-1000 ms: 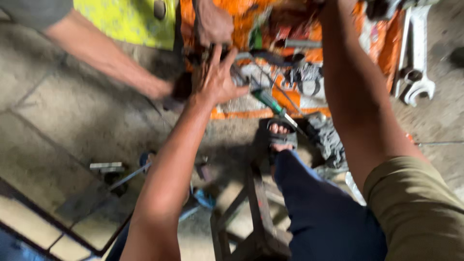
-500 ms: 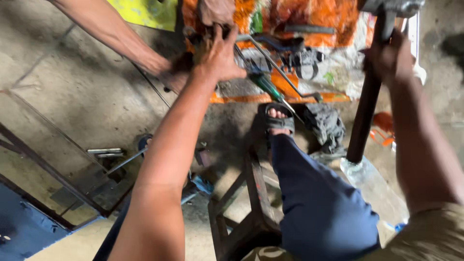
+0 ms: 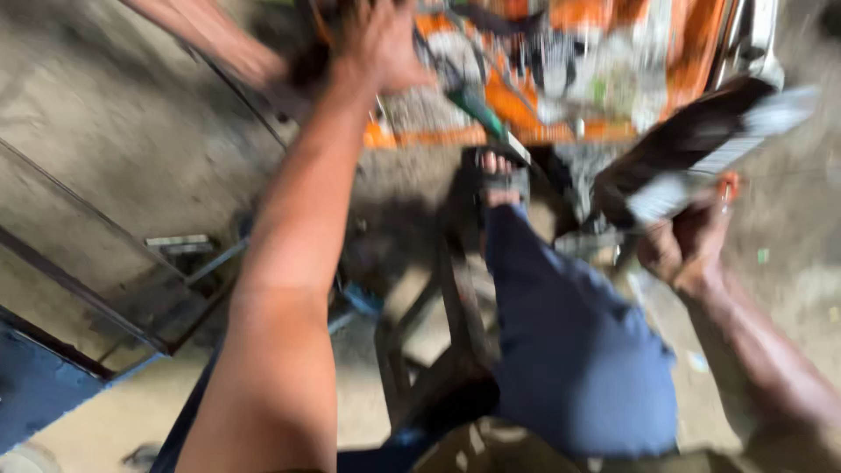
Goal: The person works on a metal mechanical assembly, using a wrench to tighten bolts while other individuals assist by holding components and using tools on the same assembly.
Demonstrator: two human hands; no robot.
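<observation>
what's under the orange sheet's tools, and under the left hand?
The orange sheet lies on the concrete floor, littered with blurred tools. The left hand presses on its top edge; what it covers is hidden. The right hand grips a dark long tool.

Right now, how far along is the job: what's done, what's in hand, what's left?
Done: nothing looks finished; tools lie scattered on the orange sheet. In hand: the right hand grips a long dark tool, motion-blurred, raised over the floor; the left hand reaches onto the sheet, its grip too blurred to judge, beside another person's hand. Left: I can't tell; the workpiece is unclear.
</observation>
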